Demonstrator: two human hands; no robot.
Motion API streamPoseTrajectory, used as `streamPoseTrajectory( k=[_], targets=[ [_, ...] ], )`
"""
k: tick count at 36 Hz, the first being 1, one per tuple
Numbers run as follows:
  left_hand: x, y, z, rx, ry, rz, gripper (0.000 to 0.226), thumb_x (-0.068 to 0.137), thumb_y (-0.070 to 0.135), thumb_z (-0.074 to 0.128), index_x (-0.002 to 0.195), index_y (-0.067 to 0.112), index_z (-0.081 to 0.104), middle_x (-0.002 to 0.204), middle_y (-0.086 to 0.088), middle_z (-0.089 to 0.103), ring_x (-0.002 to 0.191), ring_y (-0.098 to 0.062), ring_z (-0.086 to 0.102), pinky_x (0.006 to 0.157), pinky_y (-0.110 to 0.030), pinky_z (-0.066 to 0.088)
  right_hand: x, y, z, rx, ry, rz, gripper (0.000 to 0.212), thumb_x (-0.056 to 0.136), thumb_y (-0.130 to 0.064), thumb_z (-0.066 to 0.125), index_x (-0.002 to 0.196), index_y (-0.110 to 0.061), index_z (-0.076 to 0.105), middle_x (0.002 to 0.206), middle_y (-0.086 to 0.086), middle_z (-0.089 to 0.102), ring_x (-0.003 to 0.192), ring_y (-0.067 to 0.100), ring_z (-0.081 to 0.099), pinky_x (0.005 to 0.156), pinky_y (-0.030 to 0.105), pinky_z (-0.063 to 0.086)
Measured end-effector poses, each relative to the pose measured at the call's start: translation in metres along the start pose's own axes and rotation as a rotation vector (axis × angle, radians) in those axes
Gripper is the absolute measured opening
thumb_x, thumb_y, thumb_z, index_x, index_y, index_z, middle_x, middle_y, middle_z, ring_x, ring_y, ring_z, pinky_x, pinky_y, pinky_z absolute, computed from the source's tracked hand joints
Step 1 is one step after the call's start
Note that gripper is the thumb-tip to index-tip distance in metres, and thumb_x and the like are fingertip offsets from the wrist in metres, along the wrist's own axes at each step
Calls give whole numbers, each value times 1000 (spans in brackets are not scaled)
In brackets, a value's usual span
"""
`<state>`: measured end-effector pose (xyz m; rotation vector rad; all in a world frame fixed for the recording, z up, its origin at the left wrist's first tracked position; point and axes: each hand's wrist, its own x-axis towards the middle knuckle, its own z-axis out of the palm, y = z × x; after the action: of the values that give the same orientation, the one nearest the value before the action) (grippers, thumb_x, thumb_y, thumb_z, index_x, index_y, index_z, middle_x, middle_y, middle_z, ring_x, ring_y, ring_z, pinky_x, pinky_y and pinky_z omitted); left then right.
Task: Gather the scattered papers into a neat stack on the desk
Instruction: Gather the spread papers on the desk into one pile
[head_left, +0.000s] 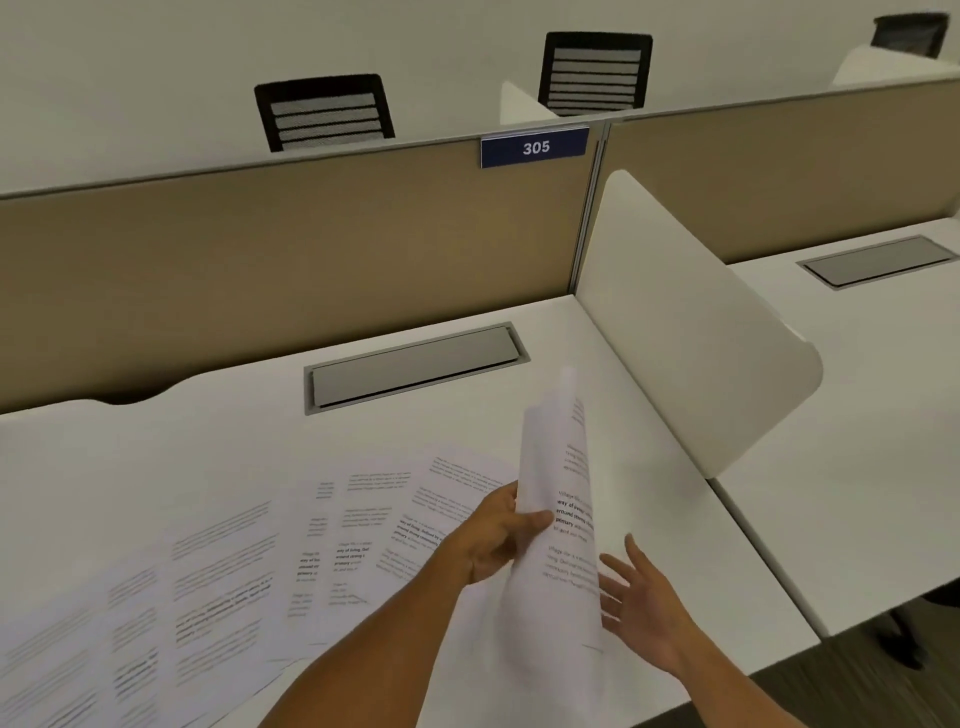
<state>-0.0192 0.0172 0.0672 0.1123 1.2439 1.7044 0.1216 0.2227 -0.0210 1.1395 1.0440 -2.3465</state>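
Gathering is underway: left hand (493, 535) fingers (535, 519) grasp lifted sheets (561, 519), right hand (641, 597) fingers released beside them; loose papers (234, 566) left of them come next.

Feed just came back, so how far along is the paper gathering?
Early stage. Done: no neat stack lies on the desk yet. In hand: the left hand grips a few lifted sheets, held upright; the right hand is open beside them. Left: many papers lie spread and overlapping across the desk's left side.
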Motion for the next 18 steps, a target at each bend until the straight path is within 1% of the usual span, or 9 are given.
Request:
streamPoseTrajectory(
  k=[3, 5, 7, 9, 10, 12, 13, 15, 18],
  targets=[
    [-3, 6, 2, -48, -115, -12, 61, 84, 11, 72, 138, -1, 47, 138, -23, 55, 126, -42, 54, 102, -52, 49, -9, 5, 1, 44, -152, 53, 93, 71, -68, 77, 140, -9, 57, 142, 24, 57, 129, 44, 56, 106, 59, 45],
    [-3, 7, 4, -43, -153, -37, 57, 86, 9, 68, 138, -2, 47, 136, -22, 56, 123, -39, 56, 99, -47, 52, -20, 10, 2, 128, -236, 48, 81, 90, -62, 62, 146, -5, 48, 152, 26, 44, 142, 45, 40, 117, 60, 31],
    [-5, 5, 6, -2, -131, -48, 52, 87, 7, 67, 136, 0, 50, 134, -20, 59, 120, -37, 59, 97, -46, 54, -22, 17, 4, 248, -299, 55, 72, 98, -56, 53, 149, -6, 42, 157, 25, 37, 147, 44, 32, 120, 58, 25],
    [-8, 13, 4, 76, -68, -75, 48, 88, 6, 68, 134, 4, 55, 132, -18, 62, 122, -38, 59, 102, -50, 50, -15, 12, 12, 242, -336, 12, 69, 98, -50, 57, 150, -7, 43, 157, 24, 38, 146, 43, 34, 122, 59, 21],
    [-6, 11, 3, 104, -24, -87, 48, 86, 7, 70, 132, 5, 57, 131, -16, 63, 122, -38, 59, 104, -52, 48, -17, 9, 15, 223, -295, -21, 69, 96, -47, 62, 150, -8, 44, 156, 23, 40, 145, 43, 36, 122, 60, 21],
    [-49, 24, -50, 138, 207, -4, 50, 82, 11, 76, 129, 10, 59, 126, -11, 67, 118, -33, 63, 105, -52, 47, -21, 14, 80, 121, -263, -41, 66, 94, -43, 66, 146, -7, 49, 153, 22, 45, 143, 41, 42, 119, 59, 29],
    [-48, 23, -55, 156, 273, -7, 53, 80, 14, 78, 129, 13, 59, 125, -8, 68, 116, -31, 64, 104, -51, 48, -19, 11, 82, 94, -212, -77, 63, 92, -42, 69, 142, -7, 54, 149, 22, 50, 139, 41, 47, 115, 58, 37],
    [-49, 16, -67, 236, 371, -8, 56, 80, 18, 79, 132, 15, 56, 127, -6, 67, 116, -28, 63, 104, -50, 49, -8, 9, 85, 47, -229, -54, 55, 87, -37, 76, 132, -7, 64, 140, 20, 61, 129, 38, 59, 101, 53, 51],
    [-52, 5, -75, 343, 473, -27, 56, 81, 21, 77, 133, 15, 55, 129, -6, 64, 116, -26, 62, 104, -48, 49, -3, 15, 78, -54, -88, -118, 51, 83, -26, 79, 129, -7, 67, 131, 18, 68, 118, 35, 67, 93, 47, 56]
  ],
)
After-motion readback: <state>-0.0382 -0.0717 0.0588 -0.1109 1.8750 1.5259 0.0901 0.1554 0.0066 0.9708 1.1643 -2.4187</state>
